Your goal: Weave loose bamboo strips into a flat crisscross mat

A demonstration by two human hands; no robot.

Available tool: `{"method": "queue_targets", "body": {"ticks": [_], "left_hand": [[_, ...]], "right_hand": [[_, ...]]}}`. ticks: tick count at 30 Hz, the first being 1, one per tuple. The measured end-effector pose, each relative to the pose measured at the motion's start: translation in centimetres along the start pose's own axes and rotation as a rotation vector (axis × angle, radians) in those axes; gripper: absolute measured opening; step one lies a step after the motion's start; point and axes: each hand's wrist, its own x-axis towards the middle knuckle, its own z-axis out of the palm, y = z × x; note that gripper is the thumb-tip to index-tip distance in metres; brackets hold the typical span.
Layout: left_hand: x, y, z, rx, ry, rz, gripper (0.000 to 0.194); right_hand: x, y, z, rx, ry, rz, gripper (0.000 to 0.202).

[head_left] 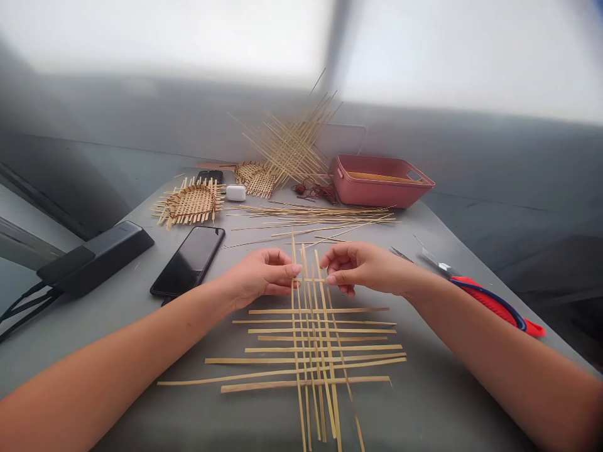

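An open lattice of pale flat strips lies on the grey table, several lengthwise strips crossed by several crosswise ones. At its far end my left hand pinches a strip between thumb and fingers, at the leftmost lengthwise strip. Opposite it my right hand is closed with thumb and fingertips at the right side of the lengthwise strips. A short crosswise strip spans between the two hands, its ends hidden at the fingertips. The lengthwise strips run up between my hands and fan apart slightly.
Loose strips lie behind the hands, before a pink basket and a standing woven sheet. Left are a phone, a black device, a round woven piece and a white case. Red-handled scissors lie right.
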Motion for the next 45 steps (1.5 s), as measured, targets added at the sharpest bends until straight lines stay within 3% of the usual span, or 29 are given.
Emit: {"method": "queue_targets", "body": {"ticks": [4,8,12,22,28,32,40,43,45], "left_hand": [[0.2,0.0,0.1,0.005,0.005,-0.002,0.044],[0.3,0.1,-0.1,0.018,0.022,-0.008,0.045],[0.3,0.1,-0.3,0.041,0.002,-0.013,0.043],[0.3,0.0,-0.3,0.081,-0.016,-0.002,0.042],[0.3,1.1,-1.7,0.224,0.065,0.102,0.039],[0.4,1.1,-1.6,0.219,0.054,0.076,0.040],[1.0,-0.2,-0.8,0.207,0.005,0.050,0.042],[0.8,0.3,-1.0,0.324,0.040,0.087,0.042],[0.3,1.0,-1.2,0.528,0.133,0.223,0.038]], "right_hand": [[0.0,-0.4,-0.3,-0.032,-0.049,0.004,0.035],[-0.9,-1.3,-1.8,-0.259,-0.162,0.070,0.025],[-1.6,-1.7,-2.8,-0.442,-0.178,0.070,0.025],[-0.7,-1.8,-0.4,-0.411,-0.134,0.003,0.024],[-1.7,-1.8,-2.5,-0.435,-0.163,0.102,0.030],[-1.6,-1.4,-3.5,-0.463,-0.111,0.132,0.030],[-1.0,-1.5,-2.3,-0.431,-0.149,0.112,0.032],[-1.0,-1.6,-2.0,-0.430,-0.147,0.099,0.033],[-0.9,-1.4,-1.9,-0.441,-0.128,0.105,0.032]]}}
